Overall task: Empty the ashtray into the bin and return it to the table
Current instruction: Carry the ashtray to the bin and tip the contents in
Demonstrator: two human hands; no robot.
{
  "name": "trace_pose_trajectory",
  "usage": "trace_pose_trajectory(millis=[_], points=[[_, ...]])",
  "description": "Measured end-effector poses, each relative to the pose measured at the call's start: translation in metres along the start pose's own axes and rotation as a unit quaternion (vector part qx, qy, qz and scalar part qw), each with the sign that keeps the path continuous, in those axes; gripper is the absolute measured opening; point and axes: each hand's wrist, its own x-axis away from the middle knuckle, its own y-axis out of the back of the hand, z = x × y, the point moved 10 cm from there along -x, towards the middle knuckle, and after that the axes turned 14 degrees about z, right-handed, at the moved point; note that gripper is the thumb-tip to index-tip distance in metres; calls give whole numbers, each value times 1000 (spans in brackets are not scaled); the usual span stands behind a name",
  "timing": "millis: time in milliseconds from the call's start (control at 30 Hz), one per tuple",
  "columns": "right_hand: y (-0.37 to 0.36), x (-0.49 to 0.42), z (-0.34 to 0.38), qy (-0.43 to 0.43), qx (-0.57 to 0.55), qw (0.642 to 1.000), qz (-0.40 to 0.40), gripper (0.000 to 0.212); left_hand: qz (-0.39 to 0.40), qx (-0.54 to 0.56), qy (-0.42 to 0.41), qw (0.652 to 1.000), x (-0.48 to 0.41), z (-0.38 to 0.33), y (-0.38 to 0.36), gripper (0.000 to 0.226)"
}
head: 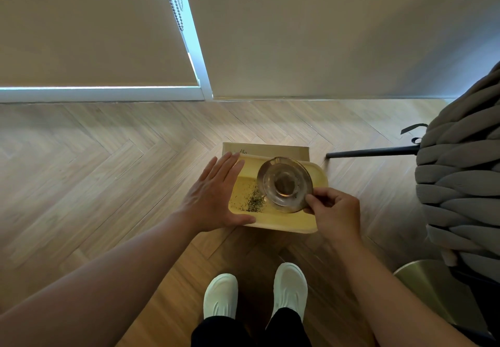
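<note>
A round clear glass ashtray (284,183) is tipped on its side over a low yellow bin (286,222) on the floor. My right hand (334,212) pinches the ashtray's lower right rim. A small heap of dark ash (254,202) lies on the bin's yellow bottom, just left of the ashtray. My left hand (216,195) rests flat with fingers spread against the bin's left edge, thumb along the near rim. The table is not in view.
A brown cardboard piece (270,149) lies behind the bin. A chair with a thick grey knitted cover (460,179) and a black leg (370,152) stands at right. A round metal object (433,290) sits at lower right. My white shoes (220,295) stand just before the bin.
</note>
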Motion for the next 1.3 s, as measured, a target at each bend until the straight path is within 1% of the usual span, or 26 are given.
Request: trace_pose_trajectory(millis=[167,367,533,700,833,900,967,1033,1067,1167,1300], points=[[-6,-3,-8,-63,-86,993,46,18,-8,14,-13,1000,-1,-9,6,121],[-19,-4,-14,-118,-168,973,106,13,-11,10,-16,1000,-5,-17,4,122],[-23,-3,-10,-126,-168,968,140,13,-1,23,-14,1000,-6,-19,1,127],[-22,-5,-9,-129,-159,966,159,17,1,34,-15,999,-7,-24,3,123],[-23,-7,-9,-128,-153,966,167,16,2,31,-12,999,-10,-23,2,120],[-23,-8,-8,-122,-139,968,168,22,1,33,-11,999,-11,-22,2,119],[-21,-11,-2,-96,-95,975,177,34,0,36,-14,999,-11,-22,2,118],[-23,-14,9,-50,-4,978,201,51,-2,36,-18,999,-11,-21,2,117],[-25,-16,15,-25,47,974,219,60,-4,35,-20,999,-10,-21,3,117],[-38,-16,29,37,180,944,273,76,-13,33,-24,999,-10,-18,6,115],[-50,-12,40,96,336,882,317,97,-27,27,-36,999,-8,-16,11,112]])
